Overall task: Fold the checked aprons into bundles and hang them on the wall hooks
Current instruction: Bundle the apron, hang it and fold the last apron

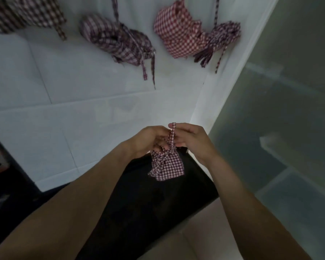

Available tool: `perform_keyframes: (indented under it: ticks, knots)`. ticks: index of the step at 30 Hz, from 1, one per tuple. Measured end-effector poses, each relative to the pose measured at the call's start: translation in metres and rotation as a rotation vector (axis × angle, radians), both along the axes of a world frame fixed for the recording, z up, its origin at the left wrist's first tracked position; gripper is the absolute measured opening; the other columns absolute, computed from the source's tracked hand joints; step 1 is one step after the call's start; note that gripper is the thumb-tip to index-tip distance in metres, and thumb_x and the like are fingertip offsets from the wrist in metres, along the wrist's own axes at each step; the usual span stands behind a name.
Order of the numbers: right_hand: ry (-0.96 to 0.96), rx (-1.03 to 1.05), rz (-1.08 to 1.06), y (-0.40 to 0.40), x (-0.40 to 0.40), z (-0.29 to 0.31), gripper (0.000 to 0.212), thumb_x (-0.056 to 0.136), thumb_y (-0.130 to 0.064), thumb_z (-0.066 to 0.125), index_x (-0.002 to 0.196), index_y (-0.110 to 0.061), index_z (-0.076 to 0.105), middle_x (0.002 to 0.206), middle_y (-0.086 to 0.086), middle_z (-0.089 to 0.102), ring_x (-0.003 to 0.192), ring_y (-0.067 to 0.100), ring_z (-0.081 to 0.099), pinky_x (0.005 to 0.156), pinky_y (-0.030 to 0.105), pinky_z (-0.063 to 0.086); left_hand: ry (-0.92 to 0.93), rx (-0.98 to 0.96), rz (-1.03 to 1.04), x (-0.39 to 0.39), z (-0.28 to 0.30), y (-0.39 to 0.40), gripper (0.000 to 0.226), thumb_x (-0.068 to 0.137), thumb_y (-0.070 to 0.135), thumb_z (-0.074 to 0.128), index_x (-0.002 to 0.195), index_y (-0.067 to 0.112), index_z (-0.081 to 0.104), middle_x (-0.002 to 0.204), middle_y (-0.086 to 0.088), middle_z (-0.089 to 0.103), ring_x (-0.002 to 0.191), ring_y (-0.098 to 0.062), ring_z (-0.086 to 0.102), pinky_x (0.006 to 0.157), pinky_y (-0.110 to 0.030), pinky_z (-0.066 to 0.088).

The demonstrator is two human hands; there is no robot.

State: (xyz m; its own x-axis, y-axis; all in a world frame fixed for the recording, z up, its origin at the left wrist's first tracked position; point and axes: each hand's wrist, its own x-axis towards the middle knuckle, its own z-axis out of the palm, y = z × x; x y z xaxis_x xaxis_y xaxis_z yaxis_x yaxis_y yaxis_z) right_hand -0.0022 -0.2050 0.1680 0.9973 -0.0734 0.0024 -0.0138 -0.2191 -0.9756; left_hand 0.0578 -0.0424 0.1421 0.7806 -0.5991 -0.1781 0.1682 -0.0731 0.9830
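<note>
— What do we see at the wall?

— We see three folded checked apron bundles hanging by their straps against the white tiled wall [68,117]: a dark maroon-and-white one [24,14] cut off at the upper left, a purple-and-white rolled one [116,40] in the middle, and a red-and-white gingham one [178,32] to the right with a darker fringed bundle [221,40] touching its right side. Loose ties dangle below them. The hooks themselves lie above the frame.

— And in our hands?

— Our left hand [148,141] and right hand [191,141] meet close together, below the hung bundles. The fingers [178,126] of the right hand pinch the thin checked strap [174,132], which stands up from a small red-and-white gingham apron bundle [167,166] hanging just beneath. The left fingers curl around the ties at the knot.

— What crowds the space?

— A black table [148,212] lies directly under the bundle, its far edge against the wall. To the right, a white wall corner [231,76] meets a frosted grey-green glass panel [280,109], closing that side. A dark object at the far left edge is too blurred to name. Bare tile lies open between our hands and the hanging ties.
</note>
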Motion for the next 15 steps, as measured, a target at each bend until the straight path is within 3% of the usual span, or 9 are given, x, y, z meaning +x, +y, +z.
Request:
perform_keyframes:
  ticks: [6, 11, 15]
  knots:
    - [-0.12, -0.233, -0.016, -0.021, 0.003, 0.055, 0.023, 0.095, -0.006, 0.065, 0.117, -0.01, 0.072, 0.099, 0.009, 0.074, 0.078, 0.024, 0.075, 0.072, 0.036, 0.063, -0.295, 0.157, -0.093, 0.002, 0.064, -0.017, 0.017, 0.093, 0.02, 0.067, 0.097, 0.004, 0.071, 0.082, -0.009, 0.067, 0.07, -0.014, 0.058, 0.067, -0.026, 0.044]
    - [-0.194, -0.326, -0.069, -0.032, -0.001, 0.105, 0.005, 0.087, -0.009, 0.076, 0.09, -0.009, 0.072, 0.083, 0.011, 0.073, 0.064, 0.019, 0.073, 0.062, 0.03, 0.062, -0.442, 0.237, -0.1, 0.005, 0.119, -0.032, 0.015, 0.088, 0.012, 0.069, 0.094, -0.001, 0.072, 0.063, 0.004, 0.065, 0.055, -0.01, 0.054, 0.053, -0.02, 0.044]
    - [-0.251, -0.492, -0.213, -0.04, 0.006, 0.135, 0.029, 0.081, -0.023, 0.079, 0.101, -0.02, 0.059, 0.098, -0.002, 0.064, 0.08, 0.015, 0.066, 0.067, 0.032, 0.058, -0.532, 0.292, -0.167, 0.01, 0.171, -0.035, 0.018, 0.084, 0.008, 0.059, 0.088, -0.007, 0.069, 0.075, -0.006, 0.071, 0.058, -0.02, 0.05, 0.053, -0.026, 0.035]
